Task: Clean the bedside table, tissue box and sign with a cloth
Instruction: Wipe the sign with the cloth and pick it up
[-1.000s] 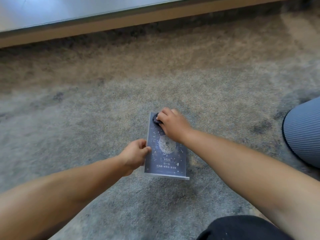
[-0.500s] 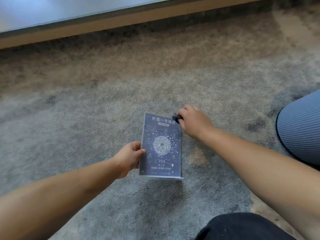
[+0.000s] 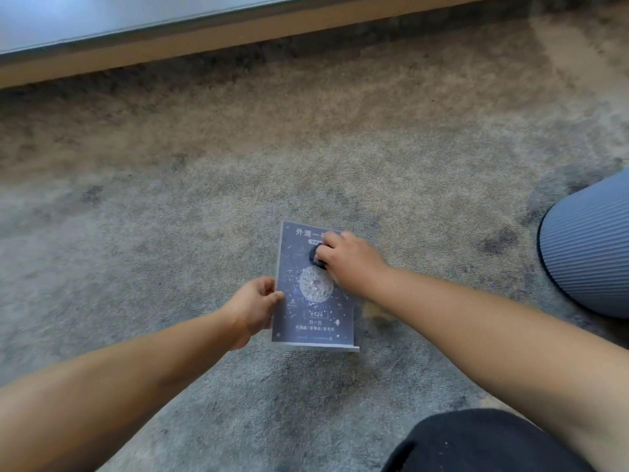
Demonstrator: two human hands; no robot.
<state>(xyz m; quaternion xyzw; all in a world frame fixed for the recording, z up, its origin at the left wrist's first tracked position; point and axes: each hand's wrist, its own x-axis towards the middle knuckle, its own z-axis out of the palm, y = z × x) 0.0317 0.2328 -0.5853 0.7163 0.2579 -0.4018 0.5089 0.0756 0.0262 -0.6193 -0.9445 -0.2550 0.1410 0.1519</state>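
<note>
The sign [image 3: 313, 287] is lying face up on the grey carpet [image 3: 170, 233], a little right of the middle of the view; it is a dark blue card with a pale round pattern in its centre, inside a clear holder; its long axis is running away from the person, almost straight but leaning slightly to the left at the far end; the headline of Chinese characters is sitting at the far edge, and the clear foot of the holder is sticking out at the near edge, so the print is reading upright for the person.

The left hand [image 3: 255, 308] is gripping the left long edge of the sign near its middle, the fingers curled and closed on the edge; the right hand [image 3: 347, 260] is pressing on the upper right part of the sign, closed around a small dark cloth [image 3: 315, 255]; the cloth is bunched, and only a small part of it is showing under the fingers, touching the face of the sign just above the round pattern.

A blue ribbed container [image 3: 592, 247] is lying at the right edge, well apart from the sign; I cannot tell what is in it; a dark garment [image 3: 476, 441] is showing at the bottom.
</note>
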